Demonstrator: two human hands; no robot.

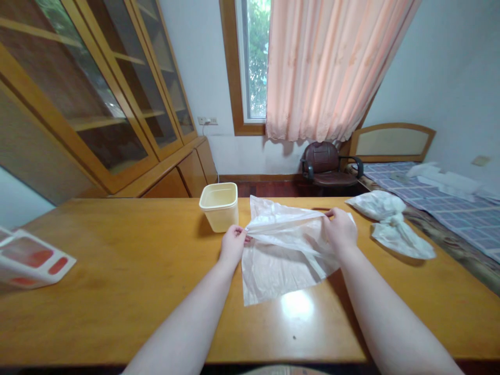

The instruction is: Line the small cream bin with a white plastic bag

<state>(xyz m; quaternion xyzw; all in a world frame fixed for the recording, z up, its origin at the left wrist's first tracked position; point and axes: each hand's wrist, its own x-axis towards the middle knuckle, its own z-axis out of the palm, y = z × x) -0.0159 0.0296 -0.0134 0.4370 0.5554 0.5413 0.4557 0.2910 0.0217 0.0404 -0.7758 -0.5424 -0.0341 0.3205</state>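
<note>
A thin white plastic bag (281, 265) lies spread over the wooden table (136, 291), with part of it lifted between my hands. My left hand (233, 242) pinches the bag's left side, close to a cream plastic bin (222, 214) that stands upright behind it. On the other side my right hand (340, 229) has its fingers closed on the bag's right part. A raised fold runs from one hand to the other. Some of my right fingers are hidden behind the hand.
A crumpled white plastic bag, tied in the middle (394, 224), rests at the table's right. At the left edge sits a white and orange box-like object (39, 260). Beyond are an office chair (328, 164), a bed (429, 192) and a glass-fronted cabinet (113, 104).
</note>
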